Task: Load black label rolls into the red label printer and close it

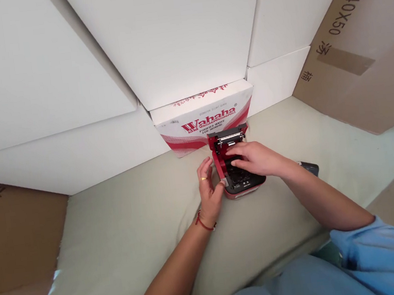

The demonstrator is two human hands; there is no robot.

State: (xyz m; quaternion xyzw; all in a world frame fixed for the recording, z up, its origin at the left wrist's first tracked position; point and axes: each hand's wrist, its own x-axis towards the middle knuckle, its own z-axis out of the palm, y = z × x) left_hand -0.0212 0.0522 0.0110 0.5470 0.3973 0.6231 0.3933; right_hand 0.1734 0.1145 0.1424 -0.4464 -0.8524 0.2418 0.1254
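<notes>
A small red and black label printer stands on the cloth-covered table with its lid raised at the back. A metal bar and a roller show on the inner side of the lid. My left hand lies along the printer's left side, fingers loosely stretched, the thumb touching its front left corner. From the right, my right hand reaches over the printer's inner bay, thumb and forefinger apart. Its other fingers are partly hidden, and I see nothing held in it.
Behind the printer is a white and red Wahaha water carton. White boxes line the back. Brown cardboard stands left and right. A dark flat object lies on the table beyond my right forearm.
</notes>
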